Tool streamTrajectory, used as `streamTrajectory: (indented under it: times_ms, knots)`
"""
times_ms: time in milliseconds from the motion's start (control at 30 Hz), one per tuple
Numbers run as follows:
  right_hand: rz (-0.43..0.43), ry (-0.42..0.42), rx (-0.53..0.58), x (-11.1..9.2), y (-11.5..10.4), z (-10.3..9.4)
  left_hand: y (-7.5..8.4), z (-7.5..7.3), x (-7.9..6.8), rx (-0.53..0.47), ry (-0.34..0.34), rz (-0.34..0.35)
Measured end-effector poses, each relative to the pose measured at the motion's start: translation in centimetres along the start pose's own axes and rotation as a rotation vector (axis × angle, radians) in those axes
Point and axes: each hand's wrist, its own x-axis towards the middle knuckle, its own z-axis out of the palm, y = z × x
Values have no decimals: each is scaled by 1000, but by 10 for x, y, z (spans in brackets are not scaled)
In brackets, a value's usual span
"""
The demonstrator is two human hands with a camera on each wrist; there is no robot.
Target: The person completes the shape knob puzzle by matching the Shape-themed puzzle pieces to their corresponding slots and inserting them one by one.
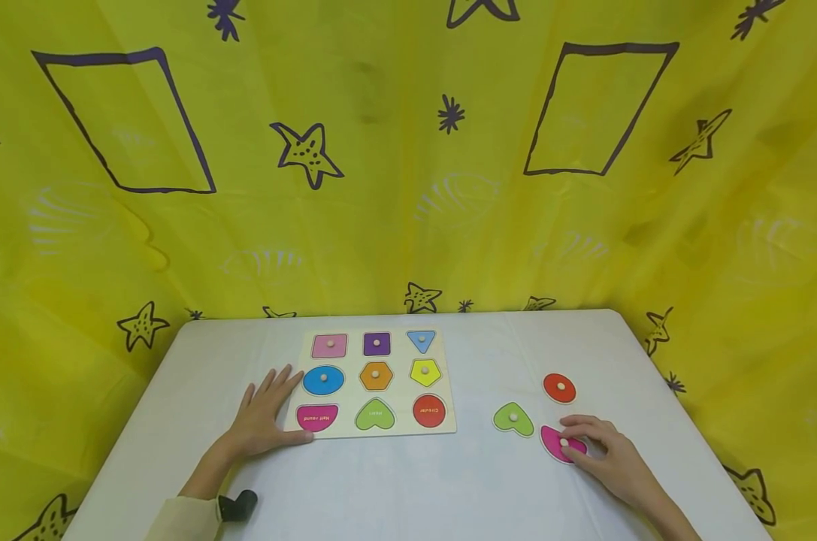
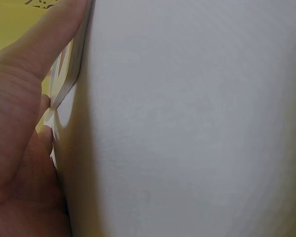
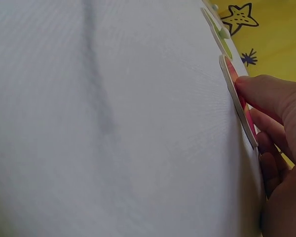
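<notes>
A wooden shape puzzle board point(image 1: 400, 432) lies on the table. My left hand point(image 1: 262, 421) rests spread at its left side, thumb along the near edge and fingertips by the blue oval point(image 1: 323, 380). Off to the right, my right hand point(image 1: 611, 454) pinches the knob of a magenta half-round puzzle piece point(image 1: 552, 443) between thumb and fingers. In the right wrist view that piece point(image 3: 241, 106) lies close to the tabletop. A green heart piece point(image 1: 504, 420) is left of it, and a red circle piece point(image 1: 552, 388) lies beyond it.
Knobbed pieces fill the board's two far rows, among them an orange hexagon point(image 1: 367, 378) and a yellow pentagon point(image 1: 418, 376). Its near row shows printed half-round, heart and circular slots. A yellow patterned curtain point(image 1: 381, 210) hangs behind the white table point(image 1: 415, 488).
</notes>
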Motion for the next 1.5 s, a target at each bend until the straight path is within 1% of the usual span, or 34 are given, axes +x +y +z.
streamTrajectory:
  times_ms: [200,400,600,800,933,1000,1100,1200,1400,1500]
  knots:
    - [-3,-4,14,0,1,-1,-1,0,0,2,-10,-9]
    - [-3,-21,8,0,5,-2,1,-1,-1,-1,0,1]
    - [7,-35,13,2,4,-3,2,-2,-1,-5,-2,-6]
    - [-10,-43,-27,8,0,-8,1,-1,-1,-1,-13,-15]
    - [-73,-34,-26,14,-5,-12,1,-1,-1,-20,-9,-7]
    - [-116,-26,-6,18,-7,-14,1,-1,-1,-21,-2,4]
    - [-168,-22,19,27,-12,-16,0,0,-2,-23,-1,2]
    - [-193,-26,28,38,-18,-18,0,-1,-2,-14,2,5]
    - [-276,-27,19,61,-35,-16,3,-4,-4,-5,3,5]
    - [-276,-42,-10,74,-45,-13,2,-3,-3,-7,5,3]
